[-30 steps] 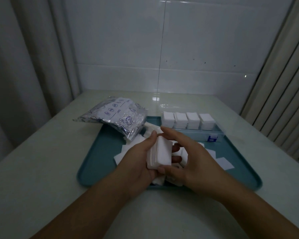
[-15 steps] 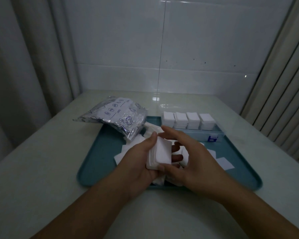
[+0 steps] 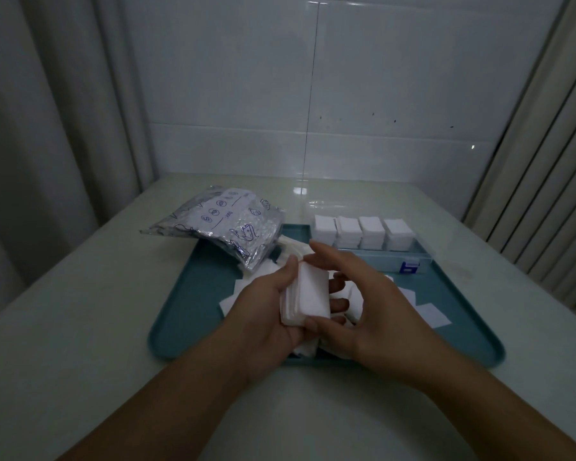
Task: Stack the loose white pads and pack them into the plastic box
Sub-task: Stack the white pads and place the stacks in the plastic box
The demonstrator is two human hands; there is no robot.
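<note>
A thick stack of white pads stands on edge above the teal tray. My left hand grips the stack from the left, thumb on its top. My right hand pinches the same stack from the right, forefinger at its far end and thumb at its near end. Loose white pads lie scattered on the tray around and under my hands. The clear plastic box sits at the tray's far right and holds several rows of stacked pads.
A crumpled silver foil bag with blue print lies over the tray's far left corner. The tray rests on a pale table against a tiled wall, with curtains on the left and right.
The stack has tilted slightly and my right hand's fingers have shifted along its ends. Both hands stay at the same place over the tray.
</note>
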